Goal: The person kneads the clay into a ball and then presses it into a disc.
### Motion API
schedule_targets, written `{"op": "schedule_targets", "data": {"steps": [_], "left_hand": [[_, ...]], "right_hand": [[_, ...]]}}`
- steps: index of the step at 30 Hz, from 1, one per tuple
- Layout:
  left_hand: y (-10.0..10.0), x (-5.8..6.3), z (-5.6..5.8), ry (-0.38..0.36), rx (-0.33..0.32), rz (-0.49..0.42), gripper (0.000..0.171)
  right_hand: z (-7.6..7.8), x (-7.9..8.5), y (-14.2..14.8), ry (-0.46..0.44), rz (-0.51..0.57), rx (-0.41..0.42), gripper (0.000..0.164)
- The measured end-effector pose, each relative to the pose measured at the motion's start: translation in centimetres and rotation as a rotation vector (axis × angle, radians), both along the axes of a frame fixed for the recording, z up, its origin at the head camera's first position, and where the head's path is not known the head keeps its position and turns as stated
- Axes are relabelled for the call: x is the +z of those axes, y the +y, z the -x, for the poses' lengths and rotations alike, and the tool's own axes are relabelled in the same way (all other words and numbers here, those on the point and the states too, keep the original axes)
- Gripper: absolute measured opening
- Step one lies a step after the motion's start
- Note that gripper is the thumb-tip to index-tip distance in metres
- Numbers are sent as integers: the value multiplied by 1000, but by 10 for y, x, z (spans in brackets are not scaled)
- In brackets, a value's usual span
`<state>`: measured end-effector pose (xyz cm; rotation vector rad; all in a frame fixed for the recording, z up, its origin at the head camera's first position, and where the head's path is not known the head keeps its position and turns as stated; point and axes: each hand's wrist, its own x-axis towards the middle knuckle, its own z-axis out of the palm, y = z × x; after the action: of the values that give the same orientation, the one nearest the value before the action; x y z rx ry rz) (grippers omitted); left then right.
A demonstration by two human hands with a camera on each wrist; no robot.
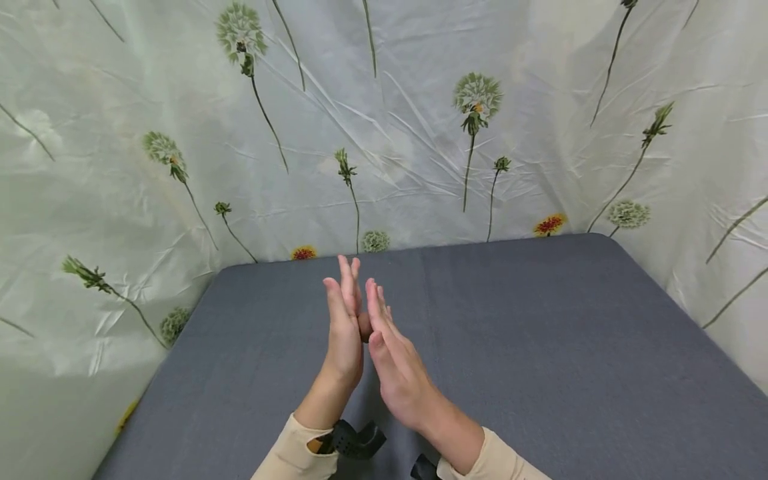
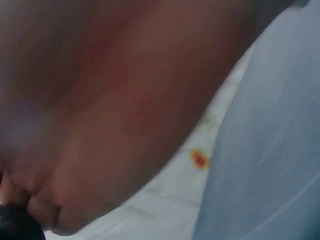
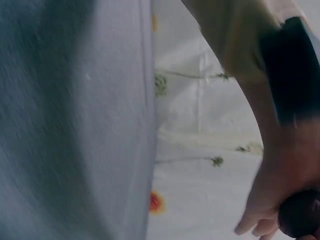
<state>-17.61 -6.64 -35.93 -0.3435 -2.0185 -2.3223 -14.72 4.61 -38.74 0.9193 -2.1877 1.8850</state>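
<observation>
Between the two upright palms sits a small brown ball (image 1: pixel 364 328), largely covered by the hands in the head view. My left hand (image 1: pixel 344 337) has its fingers straight and pointing up, the palm touching the ball from the left. From the right, my right hand (image 1: pixel 396 367) leans against it with straight fingers. In the right wrist view the ball (image 3: pixel 299 214) looks dark and round beside the left hand (image 3: pixel 280 185). A dark rounded edge of the ball (image 2: pixel 17 223) shows low in the left wrist view, where blurred skin fills much of the picture.
Beneath the hands lies a table covered in dark grey cloth (image 1: pixel 534 347). A pale sheet printed with flowers (image 1: pixel 396 133) hangs behind it and along its sides. A black strap with a wrist camera (image 1: pixel 359 440) sits at the left cuff; another black device (image 1: pixel 425 468) is at the right.
</observation>
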Motion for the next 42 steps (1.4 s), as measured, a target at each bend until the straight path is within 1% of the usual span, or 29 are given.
{"op": "schedule_targets", "data": {"steps": [2, 3, 5, 7, 8, 9, 10, 12, 14, 16, 18, 20, 22, 24, 26, 28, 29, 30, 32, 35, 39, 42], "left_hand": [[9, -5, -5, 2, -61, 19, 84], [14, -7, -9, 10, -98, 34, 84], [24, -8, -16, 26, -167, 76, 83], [30, -8, -22, 35, -212, 110, 81], [31, -7, -24, 36, -218, 117, 80], [30, -6, -25, 37, -211, 119, 79], [28, -4, -25, 41, -195, 120, 79], [22, 0, -23, 61, -141, 109, 79], [14, 5, -20, 98, -85, 101, 81], [6, 8, -16, 123, -41, 101, 82], [2, 9, -12, 115, -10, 109, 83], [0, 6, -8, 71, -15, 92, 83], [2, 3, -6, 16, -45, 65, 83], [7, -3, -7, -24, -112, 41, 83], [15, -6, -10, -34, -184, 35, 83], [23, -7, -15, -26, -245, 53, 83], [26, -7, -18, -19, -266, 68, 82], [29, -6, -20, -13, -274, 81, 82], [30, -2, -23, -4, -264, 97, 82], [24, 2, -21, 24, -192, 102, 82], [7, 7, -12, 76, -62, 104, 82], [-4, 8, -5, 70, 13, 121, 82]], "right_hand": [[5, 4, 7, 59, -2, -61, 60], [9, 5, 11, 69, 7, -96, 61], [17, 7, 20, 49, 40, -138, 64], [24, 7, 27, -4, 84, -132, 68], [26, 7, 29, -37, 105, -116, 70], [28, 5, 29, -80, 125, -93, 72], [29, 3, 28, -105, 137, -65, 73], [27, -3, 21, -143, 133, -12, 72], [23, -8, 12, -177, 115, 33, 69], [17, -12, 3, -195, 96, 56, 65], [10, -13, -2, -177, 78, 47, 62], [4, -11, -3, -108, 77, 16, 60], [2, -6, -1, -1, 93, -29, 58], [4, -1, 6, 98, 111, -73, 57], [10, 4, 15, 149, 133, -112, 57], [16, 7, 24, 117, 134, -137, 58], [20, 7, 27, 80, 135, -140, 59], [23, 6, 30, 42, 135, -136, 60], [27, 3, 32, -31, 128, -113, 61], [28, -4, 24, -75, 129, -55, 61], [15, -9, 5, -84, 145, 15, 61], [4, -11, -3, -72, 155, 59, 60]]}}
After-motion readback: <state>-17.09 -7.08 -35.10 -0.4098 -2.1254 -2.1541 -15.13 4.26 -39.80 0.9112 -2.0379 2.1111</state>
